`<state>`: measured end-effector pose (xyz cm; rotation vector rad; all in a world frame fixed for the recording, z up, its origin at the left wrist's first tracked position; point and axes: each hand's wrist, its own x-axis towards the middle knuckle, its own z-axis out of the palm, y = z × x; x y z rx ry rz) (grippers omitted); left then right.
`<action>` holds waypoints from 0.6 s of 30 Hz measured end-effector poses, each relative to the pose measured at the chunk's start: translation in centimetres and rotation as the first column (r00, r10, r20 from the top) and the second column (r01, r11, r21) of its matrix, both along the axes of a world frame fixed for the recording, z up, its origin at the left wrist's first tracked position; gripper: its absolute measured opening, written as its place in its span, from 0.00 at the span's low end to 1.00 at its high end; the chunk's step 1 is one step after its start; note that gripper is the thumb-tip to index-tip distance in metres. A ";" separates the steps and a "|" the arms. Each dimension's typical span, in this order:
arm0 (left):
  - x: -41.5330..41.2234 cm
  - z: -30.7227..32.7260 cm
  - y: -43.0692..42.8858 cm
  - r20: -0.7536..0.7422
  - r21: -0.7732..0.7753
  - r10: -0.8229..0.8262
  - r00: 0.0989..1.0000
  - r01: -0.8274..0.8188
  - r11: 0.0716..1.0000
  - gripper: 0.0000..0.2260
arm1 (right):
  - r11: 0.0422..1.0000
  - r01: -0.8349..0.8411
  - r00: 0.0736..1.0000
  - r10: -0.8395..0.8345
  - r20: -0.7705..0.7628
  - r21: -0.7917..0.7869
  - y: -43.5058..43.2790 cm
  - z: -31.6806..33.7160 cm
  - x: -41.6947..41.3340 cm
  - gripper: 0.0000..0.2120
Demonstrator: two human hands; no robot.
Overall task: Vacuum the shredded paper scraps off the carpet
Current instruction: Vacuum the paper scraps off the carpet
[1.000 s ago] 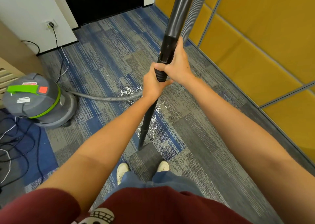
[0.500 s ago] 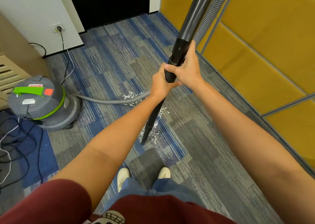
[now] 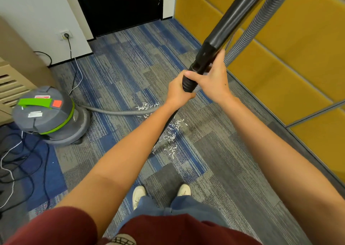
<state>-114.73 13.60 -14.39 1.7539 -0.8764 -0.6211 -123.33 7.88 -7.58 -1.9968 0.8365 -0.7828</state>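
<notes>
The pipe point(image 3: 229, 24) is gripped w/ both hands. The left hand point(image 3: 178, 92) is wrapped round it low down and the right hand point(image 3: 212, 82) just above, touching it, w/ the fingers point(image 3: 220, 61) of both clamped on the pipe. The thin nozzle point(image 3: 168, 125) is angled down to the carpet point(image 3: 121, 73). Its tip is partly hidden behind the left forearm, so contact w/ the floor can't be confirmed. The paper scraps point(image 3: 173, 133) are spread in 2 patches: one round the nozzle, just ahead of the shoes point(image 3: 139, 194), the other further out, against the hose point(image 3: 115, 112) where it's laid across the floor. Little is judged done yet, as plenty of scraps are seen on the carpet. Risks from here: w/ such a narrow nozzle, strips are easily missed btwn passes, or flicked aside if the tip is dragged fast. The far patch could be scattered or trapped under the hose if that's shifted by a swing of the pipe. If the pipe is reached too far, the hose may be pulled taut and the cleaner point(image 3: 46, 114) tugged or tipped, poss. fouling the loose cables point(image 3: 22, 159) beside it or straining the plug at the socket point(image 3: 65, 34). The hose loop hung by the right hand could also be snagged.
</notes>
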 end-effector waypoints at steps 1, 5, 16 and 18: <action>0.0 0.0 0.6 -0.002 0.016 -0.005 1.000 0.005 1.000 0.22 | 1.000 0.004 1.000 -0.004 0.000 0.021 0.7 0.0 -0.1 0.35; 0.4 -0.8 3.7 0.004 0.084 -0.024 1.000 0.023 0.996 0.24 | 0.995 0.058 0.991 -0.048 -0.128 0.080 3.9 -0.5 -0.8 0.32; 0.8 -4.8 11.8 0.161 0.317 -0.293 0.942 0.232 0.920 0.14 | 0.698 -0.600 0.330 -0.229 -0.916 -0.391 14.2 3.5 1.9 0.18; 0.8 -5.3 12.9 0.168 0.323 -0.354 0.920 0.288 0.902 0.21 | 0.703 -0.644 0.145 -0.275 -0.950 -0.302 14.3 2.7 1.9 0.25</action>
